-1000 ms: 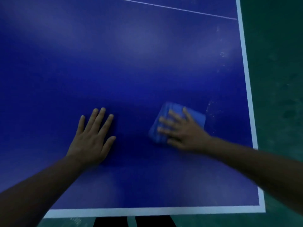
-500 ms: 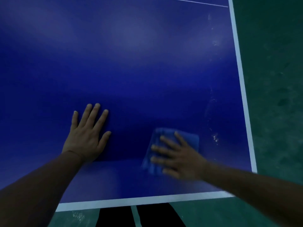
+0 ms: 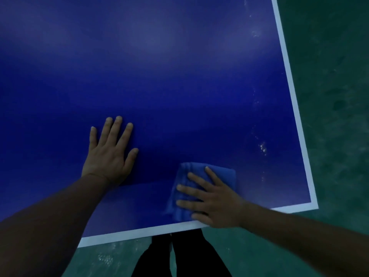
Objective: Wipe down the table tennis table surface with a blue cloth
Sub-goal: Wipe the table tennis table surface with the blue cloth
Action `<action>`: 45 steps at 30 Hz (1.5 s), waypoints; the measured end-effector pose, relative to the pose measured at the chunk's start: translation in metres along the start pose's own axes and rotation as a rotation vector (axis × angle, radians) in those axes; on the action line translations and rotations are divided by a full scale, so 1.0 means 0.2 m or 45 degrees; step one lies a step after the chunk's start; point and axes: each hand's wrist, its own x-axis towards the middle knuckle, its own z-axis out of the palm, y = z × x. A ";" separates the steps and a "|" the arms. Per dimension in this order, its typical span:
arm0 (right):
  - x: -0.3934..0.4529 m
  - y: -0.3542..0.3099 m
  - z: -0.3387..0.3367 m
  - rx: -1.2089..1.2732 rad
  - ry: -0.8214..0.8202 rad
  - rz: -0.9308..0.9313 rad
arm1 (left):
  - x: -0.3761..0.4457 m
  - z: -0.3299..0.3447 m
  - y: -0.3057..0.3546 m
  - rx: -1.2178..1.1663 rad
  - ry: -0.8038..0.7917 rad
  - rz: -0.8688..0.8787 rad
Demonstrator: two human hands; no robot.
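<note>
The blue table tennis table (image 3: 179, 76) fills most of the view, with white lines along its near and right edges. A folded blue cloth (image 3: 221, 173) lies close to the near edge, right of centre. My right hand (image 3: 215, 198) presses flat on the cloth with straight, spread fingers, its heel reaching the near white line. My left hand (image 3: 109, 154) rests flat on the bare surface to the left of the cloth, fingers spread. White dusty specks (image 3: 263, 147) mark the surface near the right edge.
Green floor (image 3: 329, 96) lies beyond the right edge and below the near edge. My dark trouser legs (image 3: 185, 256) stand against the near edge. The table's near right corner (image 3: 313, 205) is close to my right hand.
My right hand has dragged the cloth toward me, from mid-surface down to the near edge. My left hand has stayed planted in place.
</note>
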 end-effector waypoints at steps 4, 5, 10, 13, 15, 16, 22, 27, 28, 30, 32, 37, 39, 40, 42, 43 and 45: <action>0.02 0.38 -0.03 -0.084 0.027 0.367 | 0.00 0.00 0.00 -0.031 0.017 0.000; 0.06 0.45 -0.04 -0.068 0.050 0.589 | 0.00 0.00 0.00 -0.042 0.015 0.000; 0.43 0.16 -0.03 0.027 0.225 1.411 | 0.00 0.01 -0.01 -0.009 0.008 -0.012; 0.47 -0.32 0.05 0.061 0.211 0.996 | 0.00 0.00 0.00 0.013 0.016 -0.019; 0.33 -0.43 0.08 0.051 0.169 0.833 | 0.00 0.00 0.00 0.044 -0.010 -0.027; 0.24 -0.40 0.08 0.050 0.143 0.836 | 0.00 0.00 0.01 0.057 -0.032 -0.026; 0.08 -0.15 -0.01 0.141 0.007 1.471 | 0.04 -0.07 -0.04 -0.075 -0.298 -0.027; 0.47 -0.49 0.03 0.155 0.050 1.158 | -0.14 -0.09 -0.07 -0.341 -0.016 -0.079; 0.47 -0.55 0.05 0.156 0.035 1.046 | -0.20 -0.08 -0.05 -0.351 0.040 -0.111; 0.33 -0.54 0.07 0.139 0.092 0.952 | -0.29 -0.05 -0.01 -0.348 0.088 -0.163; 0.08 -0.40 0.09 0.079 0.102 1.024 | -0.37 -0.02 0.08 -0.307 0.101 -0.190; -0.65 0.08 0.00 0.106 -0.070 1.662 | -0.55 0.05 0.50 -0.265 0.081 -0.176; -0.72 0.17 -0.03 0.202 0.032 1.938 | -0.59 0.09 0.70 -0.252 0.038 -0.117; -0.69 0.18 -0.04 0.224 0.083 2.044 | -0.60 0.11 0.79 -0.251 0.027 -0.085; -0.55 0.13 -0.03 0.215 0.110 2.081 | -0.61 0.17 0.95 -0.238 0.017 -0.058; -0.46 0.05 -0.01 0.201 0.119 1.964 | -0.61 0.19 1.00 -0.226 0.014 -0.066; -0.38 -0.12 0.03 0.125 0.036 1.422 | -0.59 0.24 1.07 -0.200 0.024 -0.103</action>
